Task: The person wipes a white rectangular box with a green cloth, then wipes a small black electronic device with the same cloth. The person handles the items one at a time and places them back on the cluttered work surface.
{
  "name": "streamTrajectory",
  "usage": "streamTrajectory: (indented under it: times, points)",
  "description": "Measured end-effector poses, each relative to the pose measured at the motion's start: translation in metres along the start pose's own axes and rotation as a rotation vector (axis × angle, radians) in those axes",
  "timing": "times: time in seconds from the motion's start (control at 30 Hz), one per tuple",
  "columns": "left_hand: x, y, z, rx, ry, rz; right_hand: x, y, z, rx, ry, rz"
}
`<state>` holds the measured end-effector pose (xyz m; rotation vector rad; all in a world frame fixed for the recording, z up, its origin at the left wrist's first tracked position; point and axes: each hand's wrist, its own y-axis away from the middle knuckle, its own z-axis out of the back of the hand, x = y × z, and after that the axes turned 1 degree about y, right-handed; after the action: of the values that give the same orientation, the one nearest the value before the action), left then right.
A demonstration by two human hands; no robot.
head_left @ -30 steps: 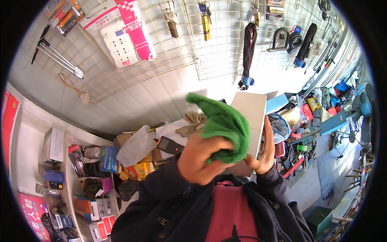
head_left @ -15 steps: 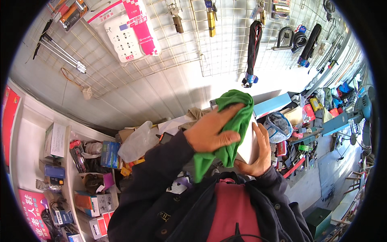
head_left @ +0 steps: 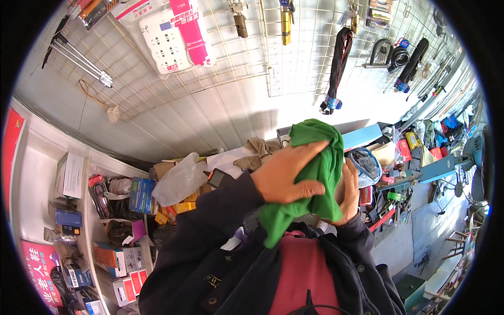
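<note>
The green cloth (head_left: 328,173) is in front of the person's chest, draped between the two hands, its lower corner hanging near the pink shirt (head_left: 302,268). The left hand (head_left: 283,176) lies spread against it, thumb well apart from the forefinger and back of the hand upward. The right hand (head_left: 349,197) stands upright at the cloth's right edge, fingers slightly bent; the cloth covers much of what lies between the hands, so I cannot tell what this hand has hold of, or how firmly. Left of the cloth are a cream rag (head_left: 257,152), a black handheld device (head_left: 218,178) and a clear plastic bag (head_left: 181,181). To its right sit a long pale blue box (head_left: 365,136) and a basket (head_left: 366,167) with plastic inside. On the wall above, a packaged power strip (head_left: 165,47) and a brass lock (head_left: 286,29) hang from a wire grid (head_left: 269,79).
</note>
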<state>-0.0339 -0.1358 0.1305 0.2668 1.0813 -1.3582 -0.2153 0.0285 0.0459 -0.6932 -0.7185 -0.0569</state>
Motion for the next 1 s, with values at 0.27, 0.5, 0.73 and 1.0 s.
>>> streamTrajectory:
  times: [0.27,0.5,0.73,1.0]
  points:
    - [-0.003,0.023,-0.018,0.004,-0.039,-0.034,-0.007,0.002,0.010,0.010,0.052,-0.096]
    - [0.028,-0.004,-0.014,-0.075,0.057,-0.041,-0.007,-0.003,-0.004,0.096,0.165,0.127]
    - [0.016,0.025,-0.028,0.011,0.070,0.049,-0.022,0.007,0.005,0.014,0.125,-0.055]
    - [0.032,0.004,-0.033,-0.141,-0.008,0.050,-0.029,0.016,-0.009,0.074,-0.211,-0.120]
